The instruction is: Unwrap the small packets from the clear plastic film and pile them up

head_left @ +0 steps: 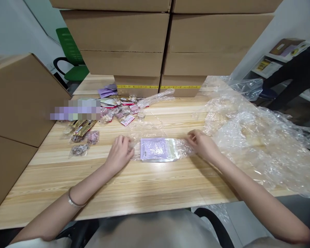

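A purple flat packet point(155, 148) lies on the table in front of me, partly overlapping a silver-green packet point(172, 151) whose right end shows. Clear bubble wrap point(184, 148) lies around the packets and sticks out at both sides. At the left end, my left hand point(119, 152) has its fingers closed on the wrap's edge. My right hand point(201, 144) pinches the wrap at the other end, thumb and fingers curled together. Neither hand touches the packets.
Small bagged items and packets point(118, 110) are piled at the back left. Crumpled bubble wrap point(248, 137) covers the table's right side. Stacked cardboard boxes point(123, 38) rise behind, and another large box point(22, 100) stands left. A person's dark-clothed legs point(291, 75) show at right.
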Action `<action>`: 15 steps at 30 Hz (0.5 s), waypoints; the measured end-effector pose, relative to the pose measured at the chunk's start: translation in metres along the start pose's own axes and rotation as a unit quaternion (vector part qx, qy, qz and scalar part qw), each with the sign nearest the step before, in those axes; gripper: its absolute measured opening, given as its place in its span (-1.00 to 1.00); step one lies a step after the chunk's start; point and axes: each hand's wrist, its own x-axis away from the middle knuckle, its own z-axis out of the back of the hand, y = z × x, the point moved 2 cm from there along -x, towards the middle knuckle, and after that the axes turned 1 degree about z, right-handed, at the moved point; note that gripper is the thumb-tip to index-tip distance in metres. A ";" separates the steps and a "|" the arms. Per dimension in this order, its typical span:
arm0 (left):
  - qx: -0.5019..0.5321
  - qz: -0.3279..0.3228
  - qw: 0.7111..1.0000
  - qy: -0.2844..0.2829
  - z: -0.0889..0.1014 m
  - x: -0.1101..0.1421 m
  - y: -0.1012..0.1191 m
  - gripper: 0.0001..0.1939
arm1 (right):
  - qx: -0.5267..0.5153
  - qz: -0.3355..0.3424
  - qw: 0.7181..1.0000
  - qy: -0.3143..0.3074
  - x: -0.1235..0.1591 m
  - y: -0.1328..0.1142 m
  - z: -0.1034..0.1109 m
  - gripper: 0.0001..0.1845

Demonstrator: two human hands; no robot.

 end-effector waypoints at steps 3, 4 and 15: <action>-0.029 -0.199 0.979 -0.025 0.004 0.011 0.004 -0.52 | 0.007 0.204 0.979 -0.007 0.022 -0.009 0.008 -0.40; -0.025 -0.248 0.966 -0.069 0.001 0.014 0.003 -0.45 | -0.003 0.264 0.963 -0.048 0.028 -0.010 0.005 -0.31; 0.123 -0.131 0.966 -0.185 0.005 -0.007 -0.013 -0.64 | -0.072 0.258 0.963 0.010 0.024 -0.008 -0.026 -0.75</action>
